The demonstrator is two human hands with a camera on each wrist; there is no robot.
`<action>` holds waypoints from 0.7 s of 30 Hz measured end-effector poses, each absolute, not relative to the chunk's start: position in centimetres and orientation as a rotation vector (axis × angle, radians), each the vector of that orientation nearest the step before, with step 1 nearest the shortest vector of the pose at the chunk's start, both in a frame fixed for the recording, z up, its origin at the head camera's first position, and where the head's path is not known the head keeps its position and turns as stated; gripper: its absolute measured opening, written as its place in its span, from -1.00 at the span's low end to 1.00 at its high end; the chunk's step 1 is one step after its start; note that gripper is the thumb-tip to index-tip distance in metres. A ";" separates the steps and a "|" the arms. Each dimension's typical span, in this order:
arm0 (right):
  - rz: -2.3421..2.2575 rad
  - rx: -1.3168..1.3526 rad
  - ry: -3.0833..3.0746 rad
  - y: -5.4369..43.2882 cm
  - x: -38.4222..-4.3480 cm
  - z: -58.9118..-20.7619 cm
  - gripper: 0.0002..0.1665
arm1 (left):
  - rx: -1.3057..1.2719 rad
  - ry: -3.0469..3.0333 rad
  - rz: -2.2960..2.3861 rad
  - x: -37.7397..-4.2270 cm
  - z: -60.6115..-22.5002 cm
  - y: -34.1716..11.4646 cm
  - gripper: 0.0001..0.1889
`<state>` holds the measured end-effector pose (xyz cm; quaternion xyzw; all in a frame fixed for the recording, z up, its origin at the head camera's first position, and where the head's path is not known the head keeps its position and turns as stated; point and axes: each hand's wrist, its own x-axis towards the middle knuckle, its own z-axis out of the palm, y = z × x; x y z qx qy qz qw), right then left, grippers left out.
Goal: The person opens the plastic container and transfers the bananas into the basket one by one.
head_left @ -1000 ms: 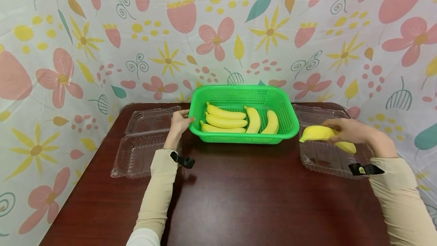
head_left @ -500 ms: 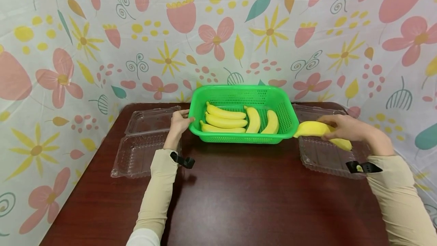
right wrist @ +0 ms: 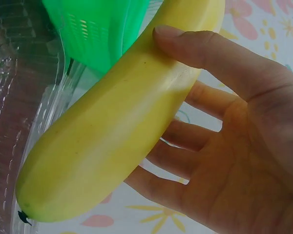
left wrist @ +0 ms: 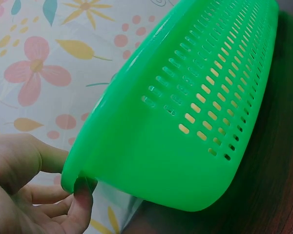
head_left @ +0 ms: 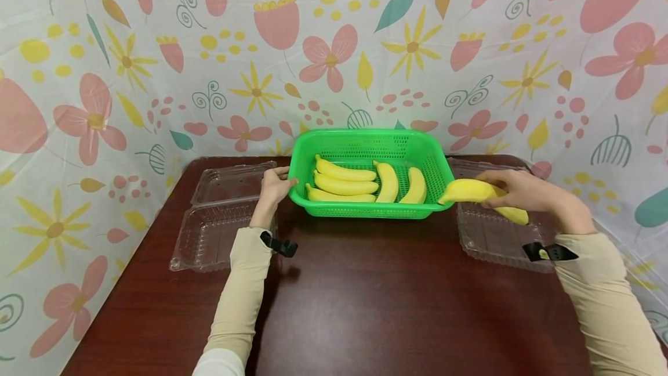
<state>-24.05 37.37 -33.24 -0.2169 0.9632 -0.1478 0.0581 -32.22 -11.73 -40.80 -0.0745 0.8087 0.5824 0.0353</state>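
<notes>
My right hand (head_left: 527, 190) grips a yellow banana (head_left: 472, 191) above the right clear plastic container, thumb on one side and fingers behind, as the right wrist view shows. The banana's stem end reaches the right rim of the green basket (head_left: 365, 211); whether they touch I cannot tell. My left hand (head_left: 275, 185) pinches the basket's left rim; in the left wrist view the thumb and fingers (left wrist: 80, 207) hold its edge. Inside the basket lie several bananas (head_left: 347, 185), some lengthwise at the left and two more upright ones (head_left: 387, 182) toward the right.
An opened clear plastic container (head_left: 209, 242) lies at the left, its lid (head_left: 224, 181) folded toward the back. Another clear container (head_left: 501, 242) sits at the right under my right hand. A flowered curtain (head_left: 334, 45) hangs behind the dark red table (head_left: 365, 295).
My right hand has carried the banana leftward and slightly up, from over the right container to the basket's right rim. The left hand and basket have stayed put.
</notes>
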 end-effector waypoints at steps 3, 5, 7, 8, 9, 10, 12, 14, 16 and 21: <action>-0.446 -0.661 2.923 37.2 -24.1 -33.2 -0.54 | -0.228 2.489 1.790 -32.2 -40.8 -11.7 -0.50; -0.438 -0.653 2.926 37.1 -24.1 -33.2 -0.54 | -0.225 2.495 1.789 -32.2 -40.8 -11.7 -0.50; -0.431 -0.646 2.932 37.0 -24.2 -33.1 -0.54 | -0.218 2.499 1.790 -32.3 -40.7 -11.7 -0.50; -0.425 -0.644 2.935 37.0 -24.2 -33.1 -0.54 | -0.213 2.501 1.791 -32.3 -40.7 -11.7 -0.49; -0.418 -0.644 2.939 37.0 -24.2 -33.1 -0.53 | -0.210 2.503 1.790 -32.3 -40.7 -11.7 -0.49; -0.412 -0.641 2.943 36.9 -24.2 -33.1 -0.53 | -0.210 2.503 1.789 -32.3 -40.6 -11.7 -0.49; -0.406 -0.646 2.948 36.9 -24.3 -33.1 -0.52 | -0.209 2.499 1.787 -32.2 -40.6 -11.7 -0.48; -0.397 -0.643 2.954 36.9 -24.3 -33.1 -0.51 | -0.212 2.496 1.782 -32.2 -40.6 -11.7 -0.48; -0.395 -0.648 2.958 36.8 -24.4 -33.2 -0.50 | -0.221 2.494 1.777 -32.2 -40.6 -11.7 -0.49; -0.400 -0.664 2.967 36.7 -24.5 -33.4 -0.53 | -0.231 2.497 1.769 -32.1 -40.7 -11.7 -0.50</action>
